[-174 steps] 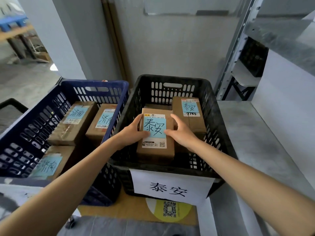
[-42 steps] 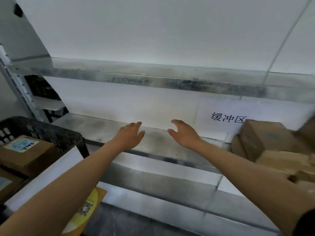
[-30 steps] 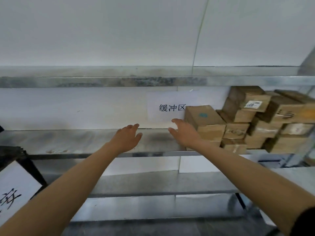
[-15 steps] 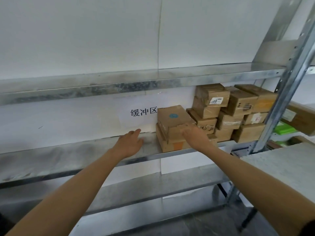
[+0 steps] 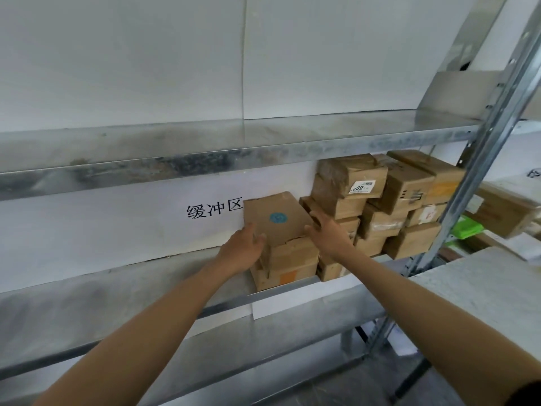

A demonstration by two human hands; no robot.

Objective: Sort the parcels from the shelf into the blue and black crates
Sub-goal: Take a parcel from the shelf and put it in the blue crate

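Note:
A brown cardboard parcel with a round blue sticker [image 5: 276, 218] tops a short stack at the left end of the parcels on the metal shelf [image 5: 123, 288]. It sits tilted, its sticker face turned toward me. My left hand [image 5: 243, 248] grips its lower left edge, thumb on the front. My right hand [image 5: 325, 231] holds its right edge, fingers reaching up the side. Two more parcels [image 5: 288, 266] lie under it. Neither the blue nor the black crate is in view.
Several more brown parcels [image 5: 389, 200] are piled to the right, up to the shelf board above [image 5: 205, 155]. A slanted metal upright [image 5: 480, 159] stands at the right. A white sign with black characters [image 5: 215, 207] hangs on the back wall. A grey surface [image 5: 483, 291] lies at lower right.
I turned from the black crate to the shelf. In the last half second both hands closed in on the blue-sticker parcel and it tilted up off the stack.

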